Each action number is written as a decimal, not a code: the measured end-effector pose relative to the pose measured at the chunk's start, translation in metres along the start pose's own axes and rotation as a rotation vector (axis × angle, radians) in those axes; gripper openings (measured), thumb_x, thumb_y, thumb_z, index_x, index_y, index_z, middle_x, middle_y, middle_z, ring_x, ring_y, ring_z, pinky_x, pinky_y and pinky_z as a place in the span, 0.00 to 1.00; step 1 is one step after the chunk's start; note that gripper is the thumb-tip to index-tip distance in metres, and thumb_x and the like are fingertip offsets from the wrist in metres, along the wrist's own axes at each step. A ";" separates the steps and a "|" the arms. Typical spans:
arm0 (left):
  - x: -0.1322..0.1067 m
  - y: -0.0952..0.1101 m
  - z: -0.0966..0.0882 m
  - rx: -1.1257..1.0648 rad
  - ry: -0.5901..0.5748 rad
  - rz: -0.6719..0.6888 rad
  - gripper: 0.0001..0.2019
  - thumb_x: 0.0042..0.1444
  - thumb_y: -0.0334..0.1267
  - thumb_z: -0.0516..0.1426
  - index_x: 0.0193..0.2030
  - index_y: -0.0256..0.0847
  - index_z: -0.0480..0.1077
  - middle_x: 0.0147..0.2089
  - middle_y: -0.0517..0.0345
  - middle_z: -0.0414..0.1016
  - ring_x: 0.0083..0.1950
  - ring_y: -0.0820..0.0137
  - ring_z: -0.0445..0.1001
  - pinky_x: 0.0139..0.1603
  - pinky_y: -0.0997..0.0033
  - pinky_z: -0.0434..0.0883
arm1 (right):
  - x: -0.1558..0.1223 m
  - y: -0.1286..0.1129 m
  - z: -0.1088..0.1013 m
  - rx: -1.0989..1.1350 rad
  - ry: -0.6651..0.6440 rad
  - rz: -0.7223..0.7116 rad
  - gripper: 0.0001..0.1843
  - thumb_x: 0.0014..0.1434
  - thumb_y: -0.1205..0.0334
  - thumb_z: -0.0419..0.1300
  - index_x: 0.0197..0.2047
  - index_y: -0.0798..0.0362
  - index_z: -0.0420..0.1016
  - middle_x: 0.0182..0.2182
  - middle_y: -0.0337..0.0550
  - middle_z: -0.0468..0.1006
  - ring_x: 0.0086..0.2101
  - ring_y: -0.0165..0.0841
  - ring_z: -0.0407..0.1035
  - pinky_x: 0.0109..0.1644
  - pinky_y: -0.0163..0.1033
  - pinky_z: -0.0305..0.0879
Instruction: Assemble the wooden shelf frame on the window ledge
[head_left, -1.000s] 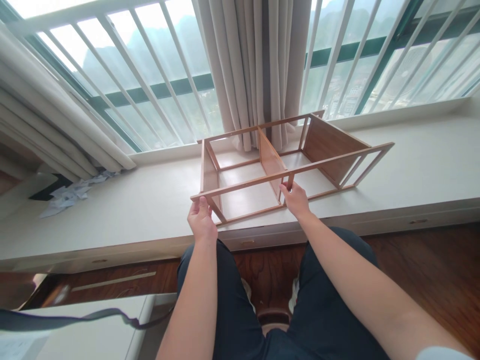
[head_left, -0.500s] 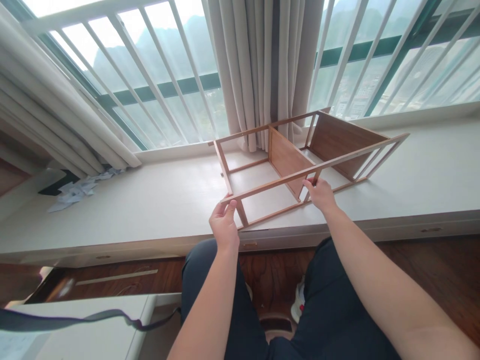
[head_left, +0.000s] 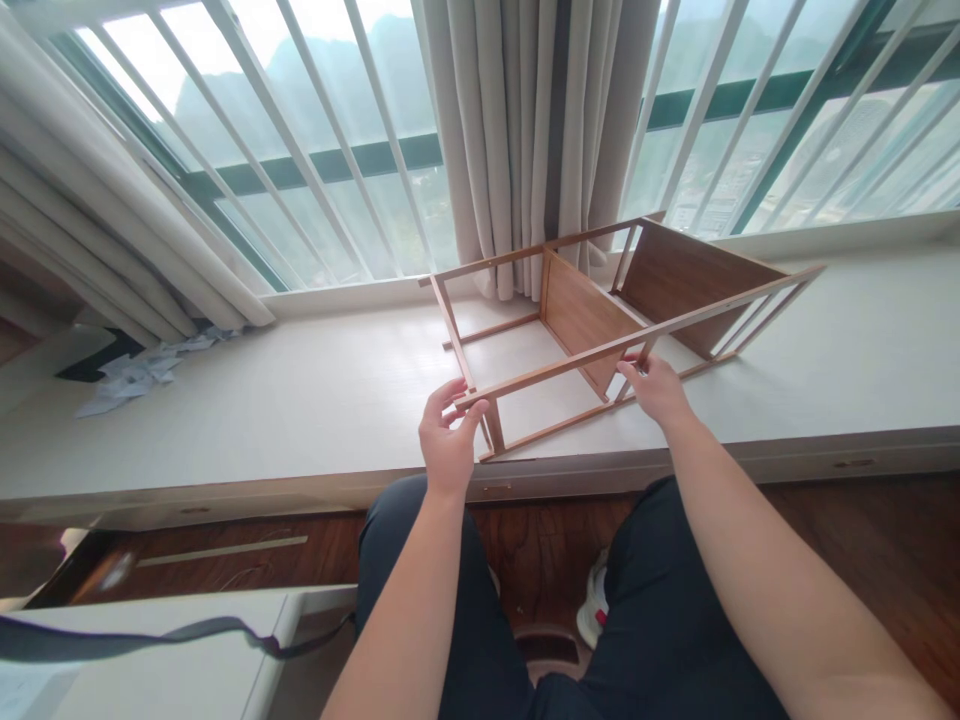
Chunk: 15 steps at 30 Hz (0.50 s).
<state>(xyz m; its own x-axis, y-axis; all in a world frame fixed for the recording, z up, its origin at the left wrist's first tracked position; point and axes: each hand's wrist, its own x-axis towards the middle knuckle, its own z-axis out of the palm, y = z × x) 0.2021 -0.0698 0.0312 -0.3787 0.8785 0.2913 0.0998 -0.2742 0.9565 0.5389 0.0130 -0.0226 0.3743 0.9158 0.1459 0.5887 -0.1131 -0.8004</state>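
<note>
From my remote station I find the wooden rack (head_left: 589, 315) on its side in front of the curtain (head_left: 510, 150), long axis left to right. The left hand (head_left: 448, 440) grips its near left end, thumb opposing fingers; the right hand (head_left: 661, 388), further along, pinches a crossbar (head_left: 649, 345).

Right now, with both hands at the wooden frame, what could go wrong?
The wooden frame lies on its side, one lower corner near the front edge of the white ledge; pulled nearer, it might slip off.

The left hand is only at the end of the near rail, so that end could slip away while the right hand stays at mid-frame.

The frame's far side crosses in front of the curtain and might snag.
</note>
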 end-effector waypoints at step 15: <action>0.006 -0.003 -0.006 -0.132 -0.114 0.000 0.25 0.49 0.44 0.73 0.55 0.47 0.81 0.44 0.54 0.75 0.44 0.70 0.73 0.43 0.73 0.75 | -0.020 -0.006 -0.002 0.064 0.075 0.006 0.28 0.58 0.45 0.61 0.57 0.51 0.74 0.49 0.50 0.82 0.51 0.44 0.74 0.59 0.51 0.65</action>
<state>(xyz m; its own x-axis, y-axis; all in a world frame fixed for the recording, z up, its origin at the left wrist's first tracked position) 0.1937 -0.0659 0.0302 -0.2713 0.9150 0.2986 -0.0245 -0.3167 0.9482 0.5301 -0.0052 -0.0196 0.4317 0.8834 0.1822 0.5403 -0.0915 -0.8365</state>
